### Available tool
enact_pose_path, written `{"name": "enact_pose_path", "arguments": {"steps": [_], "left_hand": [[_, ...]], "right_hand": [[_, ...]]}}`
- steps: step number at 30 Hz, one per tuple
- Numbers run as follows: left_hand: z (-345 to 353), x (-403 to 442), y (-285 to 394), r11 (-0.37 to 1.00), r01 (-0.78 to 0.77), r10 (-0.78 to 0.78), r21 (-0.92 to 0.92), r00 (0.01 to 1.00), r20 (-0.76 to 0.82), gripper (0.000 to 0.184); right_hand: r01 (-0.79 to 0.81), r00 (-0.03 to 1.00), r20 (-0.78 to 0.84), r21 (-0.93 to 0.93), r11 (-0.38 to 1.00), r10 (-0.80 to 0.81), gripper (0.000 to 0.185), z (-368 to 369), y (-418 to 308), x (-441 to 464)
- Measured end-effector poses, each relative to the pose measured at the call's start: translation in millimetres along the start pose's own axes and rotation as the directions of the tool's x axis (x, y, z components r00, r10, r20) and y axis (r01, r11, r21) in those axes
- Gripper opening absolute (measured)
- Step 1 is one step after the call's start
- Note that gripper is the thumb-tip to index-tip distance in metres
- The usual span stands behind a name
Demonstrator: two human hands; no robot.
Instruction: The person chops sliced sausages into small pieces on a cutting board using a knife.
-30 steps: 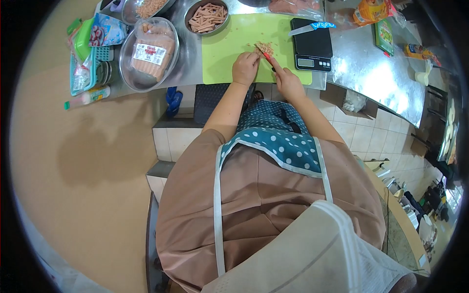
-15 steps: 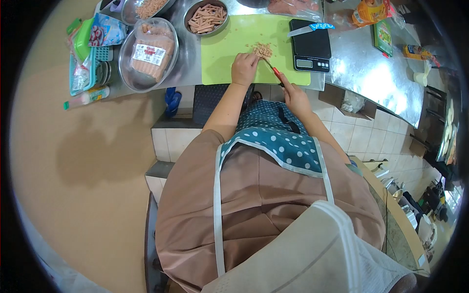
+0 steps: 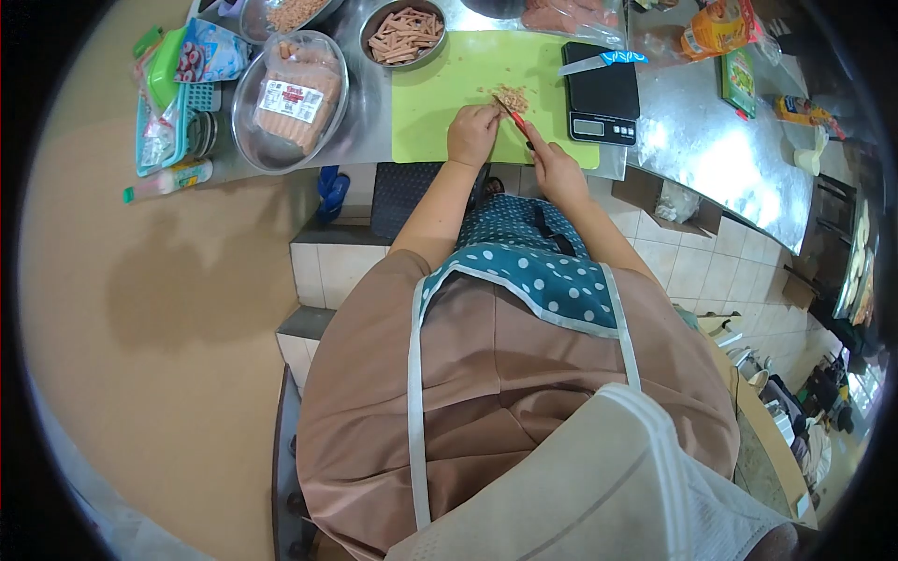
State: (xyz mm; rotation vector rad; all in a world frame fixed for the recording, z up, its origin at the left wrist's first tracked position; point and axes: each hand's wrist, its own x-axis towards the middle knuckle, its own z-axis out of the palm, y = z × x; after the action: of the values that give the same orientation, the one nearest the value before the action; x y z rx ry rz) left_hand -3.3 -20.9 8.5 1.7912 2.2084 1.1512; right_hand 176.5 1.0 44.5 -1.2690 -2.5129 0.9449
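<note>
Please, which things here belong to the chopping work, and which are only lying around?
Apparently in use:
red knife, in the right hand
left hand
chopped pieces
green board
probably the pink strips

Apparently just lying about:
blue slippers
orange packet
black scale

The right hand [image 3: 552,168] holds a red-handled knife [image 3: 516,121] at a small chopped pile [image 3: 510,98] on the green cutting board [image 3: 449,112]; the left hand [image 3: 473,134] is just left of the blade. A black scale [image 3: 601,93] lies on the right, a bowl of cut sticks [image 3: 405,35] at far left of the board.
</note>
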Motion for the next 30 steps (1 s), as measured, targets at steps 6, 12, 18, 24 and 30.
{"name": "enact_pose_path", "arguments": {"steps": [6, 12, 18, 24, 30], "left_hand": [[4, 1, -1, 1.0, -0.015, 0.014, -0.014, 1.0, -0.026, 0.005], [4, -1, -2, 1.0, 0.001, -0.002, -0.028, 0.999, -0.041, 0.006], [2, -5, -2, 1.0, -0.02, 0.02, 0.0, 1.0, -0.022, 0.004], [4, -4, -4, 0.999, -0.05, 0.049, -0.016, 0.997, -0.062, 0.005], [3, -1, -2, 0.999, -0.028, 0.025, -0.035, 0.997, -0.071, 0.003]], "right_hand": [[0.051, 0.997, -0.052, -0.085, 0.995, -0.056, 0.06, 12, -1, 13], [-0.032, 0.999, 0.034, -0.095, 0.995, 0.036, 0.064, 4, 9, -27], [-0.034, 0.999, -0.041, 0.027, 0.999, 0.035, 0.059, -3, -1, -30], [0.006, 0.999, -0.04, -0.032, 0.999, -0.007, 0.056, 15, -7, 4], [-0.074, 0.997, -0.003, -0.063, 0.995, 0.074, 0.055, 12, 1, -32]]}}
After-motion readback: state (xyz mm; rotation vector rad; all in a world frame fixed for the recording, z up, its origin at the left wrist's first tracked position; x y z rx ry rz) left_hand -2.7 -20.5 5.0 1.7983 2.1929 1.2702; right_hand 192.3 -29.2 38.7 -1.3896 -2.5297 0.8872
